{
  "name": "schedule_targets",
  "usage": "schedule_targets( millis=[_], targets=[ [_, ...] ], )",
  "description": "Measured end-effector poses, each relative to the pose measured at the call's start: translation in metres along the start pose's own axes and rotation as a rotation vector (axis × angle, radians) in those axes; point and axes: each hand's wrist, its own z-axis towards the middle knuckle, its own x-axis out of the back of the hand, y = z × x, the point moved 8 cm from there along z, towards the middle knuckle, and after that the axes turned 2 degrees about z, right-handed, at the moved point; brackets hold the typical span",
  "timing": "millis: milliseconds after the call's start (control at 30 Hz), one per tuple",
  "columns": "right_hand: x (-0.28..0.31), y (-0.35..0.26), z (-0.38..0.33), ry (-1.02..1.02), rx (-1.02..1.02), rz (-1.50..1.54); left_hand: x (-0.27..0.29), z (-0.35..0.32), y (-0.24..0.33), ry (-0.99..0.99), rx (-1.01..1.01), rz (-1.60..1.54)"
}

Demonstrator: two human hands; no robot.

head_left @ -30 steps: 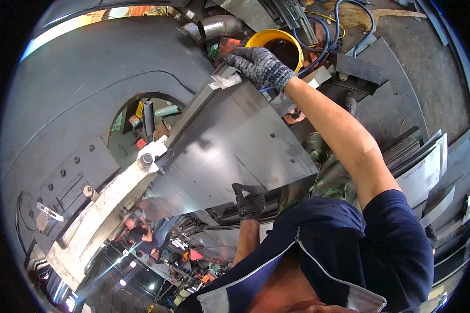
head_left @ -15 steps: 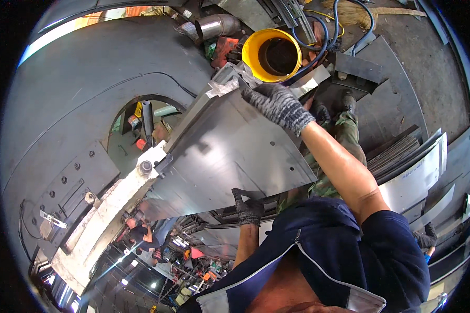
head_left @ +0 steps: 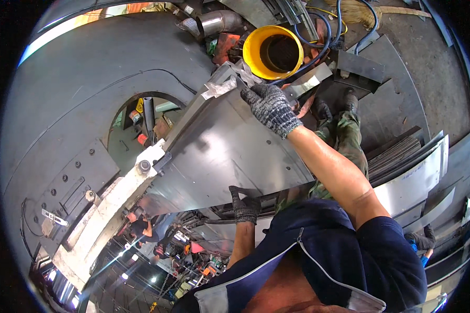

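Observation:
A large curved steel sheet (head_left: 219,151) lies tilted across a big grey press machine (head_left: 73,120). My right hand (head_left: 269,107), in a grey knitted glove, grips the sheet's far upper edge beside a crumpled bit of metal (head_left: 219,87). Gloved in dark fabric, my left hand (head_left: 244,204) holds the sheet's near lower edge. The sheet's left side rests against a pale metal bar with a bolt (head_left: 143,167).
A yellow bucket (head_left: 273,51) stands on the floor past the sheet, among dark cables (head_left: 324,41). Stacked metal sheets (head_left: 418,172) lie to the right. My legs and boots (head_left: 344,120) stand below. A shiny lower surface (head_left: 156,235) reflects lights and a person.
My right hand has slid down and to the left along the sheet's upper edge, away from the yellow bucket. My left hand keeps its hold on the lower edge.

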Motion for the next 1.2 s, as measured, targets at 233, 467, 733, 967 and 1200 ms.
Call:
schedule_targets(
  millis=[233, 467, 733, 967, 1200],
  targets=[
    [0.006, -0.005, -0.002, 0.080, 0.031, 0.005, -0.006, 0.002, -0.002, -0.043, 0.006, -0.012],
    [0.004, -0.001, -0.001, 0.075, 0.057, -0.011, -0.007, -0.002, -0.005, 0.005, 0.004, 0.019],
    [0.007, -0.012, -0.005, 0.012, -0.028, -0.083, 0.012, 0.023, 0.004, -0.036, 0.026, -0.085],
    [0.009, -0.014, -0.007, 0.039, 0.020, -0.028, 0.006, 0.015, -0.003, 0.057, 0.029, 0.131],
    [0.004, -0.007, -0.005, 0.028, -0.002, -0.026, 0.004, 0.027, -0.005, -0.054, 0.089, 0.057]
  ],
)
